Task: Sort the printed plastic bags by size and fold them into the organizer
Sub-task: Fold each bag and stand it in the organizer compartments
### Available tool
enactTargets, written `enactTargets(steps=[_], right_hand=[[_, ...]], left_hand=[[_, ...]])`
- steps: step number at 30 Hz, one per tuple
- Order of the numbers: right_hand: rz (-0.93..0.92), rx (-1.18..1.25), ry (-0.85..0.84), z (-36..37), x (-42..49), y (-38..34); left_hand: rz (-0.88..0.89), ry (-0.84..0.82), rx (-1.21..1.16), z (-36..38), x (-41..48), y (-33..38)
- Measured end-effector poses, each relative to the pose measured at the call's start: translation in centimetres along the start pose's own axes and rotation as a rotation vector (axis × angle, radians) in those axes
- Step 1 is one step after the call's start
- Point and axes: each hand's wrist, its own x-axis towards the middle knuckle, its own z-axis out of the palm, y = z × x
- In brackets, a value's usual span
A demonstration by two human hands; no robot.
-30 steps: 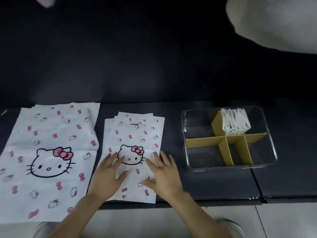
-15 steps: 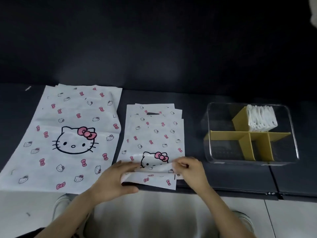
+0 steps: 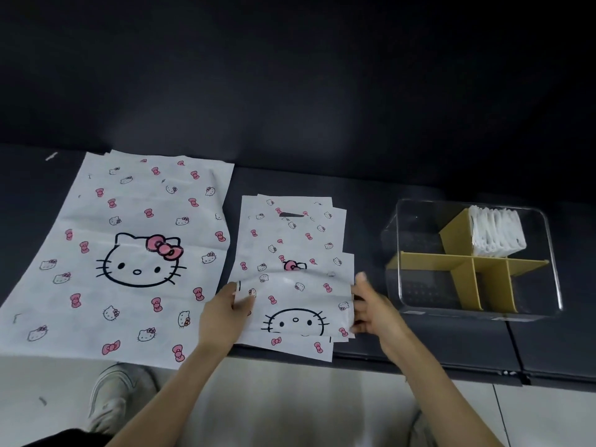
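Lower centre of frame: we find the top small bag (image 3: 295,304) doubled over, its near part turned up so the cat face reads upside down. It lies on the small stack (image 3: 290,240), which sits between the large bags (image 3: 135,253) at left and the organizer (image 3: 553,253) at right, all on the dark table (image 3: 419,346).

Left hand (image 3: 222,314): pinches the bag's left edge, thumb on top, fingers hidden under the film. Right hand (image 3: 374,312): fingers curled in against the right edge and holding it, one fingertip raised.

Organizer: clear box with yellow dividers (image 3: 429,262). Folded bags (image 3: 496,233) stand packed in its upper right compartment; the other compartments look bare.

Handling, as we judge it: thin film, very light, limp, slick against the sheets below. A crease probably won't hold unless pressed flat. Best taken at both side edges near the fold line, as here, so the layers stay square. We'd watch that the sheet beneath does not drag along with it. Fold appears about halfway; more folds look needed before it fits a compartment.
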Motion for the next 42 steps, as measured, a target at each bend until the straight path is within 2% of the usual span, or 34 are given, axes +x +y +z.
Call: enactTargets(steps=[4,6,9,14,18,20,22,24,26,30,32,35,38,42], right_hand=[[-0.199,-0.137,0.302,0.2,1.7,1.5],[-0.291,-0.193,0.357,0.3,2.4,1.6],[-0.373,-0.083,0.305,1.0,2.8,0.9],[-0.358,0.287,0.187,1.5,3.1,0.2],[-0.425,0.348,0.115,0.5,3.0,0.0],[-0.367,0.248,0.128,0.3,3.1,0.2],[-0.307,-0.056,0.251,0.4,3.8,0.6],[-0.291,-0.298,0.371,0.6,4.3,1.0],[-0.317,-0.388,0.395,1.0,4.6,0.8],[-0.356,-0.551,0.411,2.0,5.0,0.1],[-0.342,-0.598,0.415,2.3,5.4,0.0],[-0.298,-0.574,0.435,2.4,5.9,-0.4],[-0.256,-0.515,0.476,2.3,6.0,-0.6],[-0.239,-0.504,0.498,2.6,5.9,-0.6]], left_hand=[[0.078,-0.028,-0.05,0.8,0.2,0.1],[0.096,-0.027,-0.083,1.0,0.3,0.1],[0.126,0.014,-0.099,1.1,0.8,0.4],[0.124,0.054,-0.126,1.6,1.6,0.9],[0.066,0.05,-0.169,1.7,2.1,0.2],[0.068,0.047,-0.144,1.6,2.0,-0.2],[0.085,0.045,-0.09,1.5,1.9,-0.4],[0.131,0.048,0.034,1.5,1.9,-0.3],[0.164,0.061,0.213,1.6,1.8,0.0],[0.33,0.271,0.553,2.3,1.7,0.2],[0.45,0.337,0.618,2.7,1.6,0.3],[0.603,0.186,0.608,3.7,1.3,0.1],[0.565,0.03,0.631,4.6,1.0,-0.3],[0.577,0.036,0.555,4.8,0.8,0.0]])
